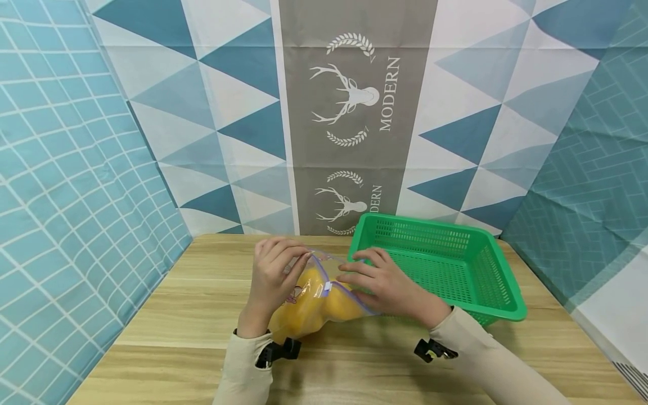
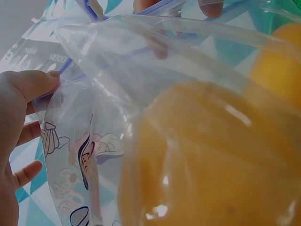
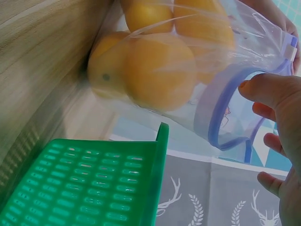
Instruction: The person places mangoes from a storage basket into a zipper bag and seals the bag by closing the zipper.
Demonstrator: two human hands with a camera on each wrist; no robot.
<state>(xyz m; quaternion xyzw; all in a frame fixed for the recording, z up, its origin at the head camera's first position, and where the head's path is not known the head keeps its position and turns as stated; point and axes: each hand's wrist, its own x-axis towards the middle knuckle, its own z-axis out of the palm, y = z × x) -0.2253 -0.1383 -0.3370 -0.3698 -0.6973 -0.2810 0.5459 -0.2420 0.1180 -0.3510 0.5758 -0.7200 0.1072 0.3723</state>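
Observation:
A clear zip bag point(image 1: 328, 315) with a purple seal strip and a white slider point(image 1: 327, 287) lies on the table, holding several oranges point(image 3: 160, 70). Its mouth gapes on the right side, as the right wrist view shows. My left hand point(image 1: 275, 275) pinches the bag's edge at one end of the seal, thumb against fingers. On the other side, my right hand point(image 1: 379, 281) is at the gaping mouth. Its thumb point(image 3: 268, 89) overlaps the purple rim, and the other fingers are spread apart beyond it. Cartoon print point(image 2: 87, 160) shows on the bag's plastic.
A green perforated basket point(image 1: 498, 270) stands on the wooden table point(image 1: 202, 315) just right of the bag, close behind my right hand. Patterned cloth walls point(image 1: 243, 140) rise at the back and both sides. Each wrist wears a black strap point(image 1: 275, 352).

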